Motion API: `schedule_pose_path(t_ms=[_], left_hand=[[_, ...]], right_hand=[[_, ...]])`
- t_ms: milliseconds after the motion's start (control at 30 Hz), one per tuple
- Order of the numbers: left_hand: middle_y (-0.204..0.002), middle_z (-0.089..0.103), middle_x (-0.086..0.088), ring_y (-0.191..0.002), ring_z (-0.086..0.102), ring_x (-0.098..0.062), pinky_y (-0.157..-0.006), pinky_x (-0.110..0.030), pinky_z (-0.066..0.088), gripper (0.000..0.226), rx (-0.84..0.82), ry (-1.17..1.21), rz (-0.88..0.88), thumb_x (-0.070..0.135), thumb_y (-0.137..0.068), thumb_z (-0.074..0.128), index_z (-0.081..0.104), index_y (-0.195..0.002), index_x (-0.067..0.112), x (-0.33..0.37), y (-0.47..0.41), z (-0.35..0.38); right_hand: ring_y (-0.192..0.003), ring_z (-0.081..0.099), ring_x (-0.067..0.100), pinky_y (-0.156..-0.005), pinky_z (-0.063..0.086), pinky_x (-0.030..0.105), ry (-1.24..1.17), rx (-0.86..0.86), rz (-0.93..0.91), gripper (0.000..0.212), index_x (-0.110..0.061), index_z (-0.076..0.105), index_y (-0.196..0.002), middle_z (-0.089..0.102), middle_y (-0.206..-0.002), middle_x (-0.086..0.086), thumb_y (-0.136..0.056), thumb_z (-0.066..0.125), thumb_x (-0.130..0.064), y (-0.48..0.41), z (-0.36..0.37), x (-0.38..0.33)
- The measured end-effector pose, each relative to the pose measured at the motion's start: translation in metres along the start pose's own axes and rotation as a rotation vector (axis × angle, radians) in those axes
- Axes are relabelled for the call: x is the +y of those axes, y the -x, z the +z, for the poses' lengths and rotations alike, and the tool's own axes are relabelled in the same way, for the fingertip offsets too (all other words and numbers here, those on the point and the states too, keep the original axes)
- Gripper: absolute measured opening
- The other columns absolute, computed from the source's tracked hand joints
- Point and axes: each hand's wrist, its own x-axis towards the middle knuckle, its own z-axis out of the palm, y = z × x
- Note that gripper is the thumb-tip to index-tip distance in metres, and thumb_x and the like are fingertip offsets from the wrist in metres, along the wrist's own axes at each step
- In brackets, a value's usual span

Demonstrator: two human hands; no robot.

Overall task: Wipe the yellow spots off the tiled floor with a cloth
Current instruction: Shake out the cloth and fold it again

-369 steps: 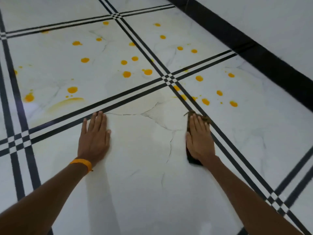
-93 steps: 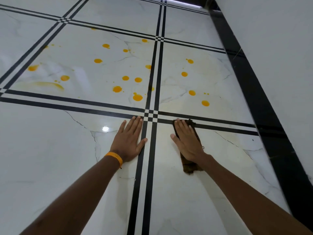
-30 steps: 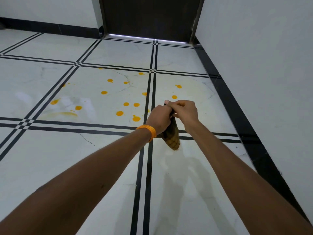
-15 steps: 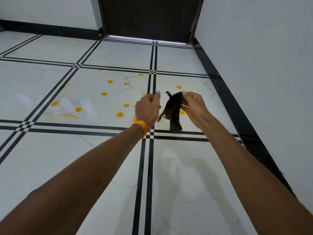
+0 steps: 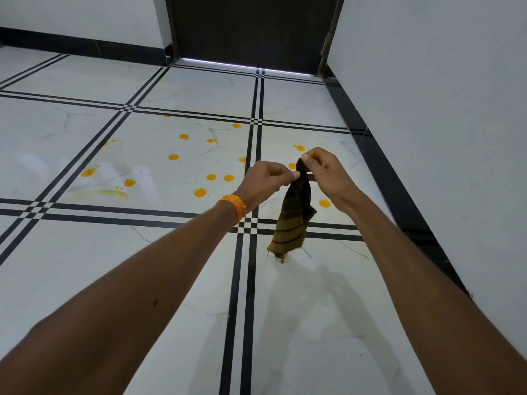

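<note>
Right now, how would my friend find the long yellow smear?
Start at the dark door and come down to the big tile holding most yellow spots. The smear lies along that tile's near edge, toward its left corner, just beyond the black stripes. Its neighbours are round dots; it alone is a long, pale streak.

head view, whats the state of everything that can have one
cloth: off the floor, hanging limp
left hand: pinches the cloth near its top
right hand: pinches the cloth's top edge
spots: unwiped, on the two far tiles
floor: near tiles free of spots
door: shut, light under it
</note>
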Motion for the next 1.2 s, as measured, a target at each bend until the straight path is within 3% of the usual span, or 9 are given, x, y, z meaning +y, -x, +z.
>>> schedule_pose_path(t_ms=[267, 467, 600, 667, 767, 867, 967, 1100, 1200], left_hand=[[-0.082, 0.073, -0.004, -0.076, 0.067, -0.02, -0.067, -0.024, 0.052, 0.012, 0.228, -0.436, 0.052, 0.018, -0.082, 0.072, 0.075, -0.09, 0.01, 0.013, -0.005, 0.012], [-0.073, 0.063, -0.005, -0.08, 0.061, -0.024, -0.057, -0.022, 0.048, 0.024, 0.007, -0.031, -0.324, -0.01, -0.078, 0.065, 0.065, -0.07, 0.012, 0.016, -0.001, 0.0], [-0.071, 0.065, 0.001, -0.078, 0.06, -0.018, -0.062, -0.021, 0.049, 0.024, 0.146, 0.025, -0.281, -0.005, -0.075, 0.063, 0.067, -0.064, 0.016, 0.023, 0.001, -0.004], [-0.078, 0.067, 0.003, -0.081, 0.06, -0.013, -0.071, -0.023, 0.049, 0.019, 0.2, -0.025, -0.176, -0.001, -0.078, 0.063, 0.072, -0.074, 0.016, 0.025, 0.001, -0.007], [-0.088, 0.067, 0.003, -0.083, 0.058, -0.005, -0.074, -0.016, 0.044, 0.022, 0.066, -0.155, 0.002, 0.007, -0.083, 0.07, 0.076, -0.101, 0.016, 0.028, 0.002, -0.01], [-0.092, 0.065, 0.004, -0.083, 0.059, -0.006, -0.068, -0.015, 0.042, 0.044, -0.238, -0.499, -0.03, 0.03, -0.073, 0.088, 0.07, -0.111, 0.018, 0.025, 0.003, -0.019], [-0.086, 0.064, -0.003, -0.085, 0.064, -0.021, -0.065, -0.022, 0.044, 0.036, -0.253, -0.739, -0.119, 0.03, -0.076, 0.086, 0.071, -0.101, 0.008, 0.012, 0.002, -0.029], [-0.108, 0.072, -0.021, -0.094, 0.068, -0.026, -0.09, -0.041, 0.057, 0.038, -0.138, 0.006, -0.27, 0.03, -0.089, 0.073, 0.069, -0.114, 0.002, 0.013, 0.004, -0.045], [-0.107, 0.07, -0.016, -0.096, 0.07, -0.026, -0.08, -0.039, 0.061, 0.029, -0.147, 0.497, -0.335, 0.027, -0.101, 0.057, 0.062, -0.119, 0.005, 0.027, 0.007, -0.052]], right_hand=[[-0.105, 0.061, 0.032, -0.097, 0.055, 0.047, 0.033, 0.087, -0.026, 0.019, -0.013, 0.051, -0.105, 0.06, -0.107, 0.015, -0.11, 0.039, -0.027, 0.003, 0.011, -0.008], [-0.09, 0.049, 0.019, -0.085, 0.048, 0.038, -0.212, 0.135, 0.133, 0.025, -0.011, 0.056, -0.098, 0.05, -0.093, 0.006, -0.109, 0.041, -0.028, 0.007, 0.015, 0.004], [-0.09, 0.06, 0.02, -0.084, 0.051, 0.036, -0.469, 0.006, 0.215, 0.042, -0.006, 0.064, -0.095, 0.06, -0.093, 0.01, -0.098, 0.059, -0.048, 0.007, 0.006, 0.003], [-0.087, 0.065, 0.019, -0.079, 0.053, 0.034, -0.166, -0.137, 0.153, 0.045, -0.005, 0.068, -0.093, 0.067, -0.09, 0.008, -0.082, 0.078, -0.048, 0.008, 0.001, 0.004], [-0.077, 0.059, 0.022, -0.066, 0.043, 0.031, 0.217, -0.15, 0.144, 0.017, -0.008, 0.072, -0.079, 0.063, -0.074, 0.005, -0.074, 0.085, -0.017, 0.007, -0.003, 0.009], [-0.09, 0.063, 0.022, -0.076, 0.051, 0.03, 0.035, -0.166, 0.207, 0.005, -0.01, 0.074, -0.089, 0.069, -0.087, 0.011, -0.086, 0.073, -0.014, 0.008, -0.015, -0.001], [-0.107, 0.067, 0.028, -0.097, 0.056, 0.045, -0.108, -0.203, 0.207, 0.016, -0.006, 0.068, -0.105, 0.07, -0.108, 0.018, -0.095, 0.062, -0.016, 0.003, -0.022, -0.012], [-0.11, 0.068, 0.026, -0.096, 0.058, 0.044, -0.36, -0.147, 0.235, 0.03, -0.011, 0.066, -0.119, 0.072, -0.114, 0.01, -0.097, 0.065, -0.032, 0.009, -0.028, -0.009], [-0.101, 0.073, 0.022, -0.083, 0.06, 0.031, -0.416, -0.398, 0.387, 0.048, -0.006, 0.067, -0.118, 0.075, -0.11, 0.01, -0.087, 0.069, -0.042, 0.026, -0.032, 0.009]])
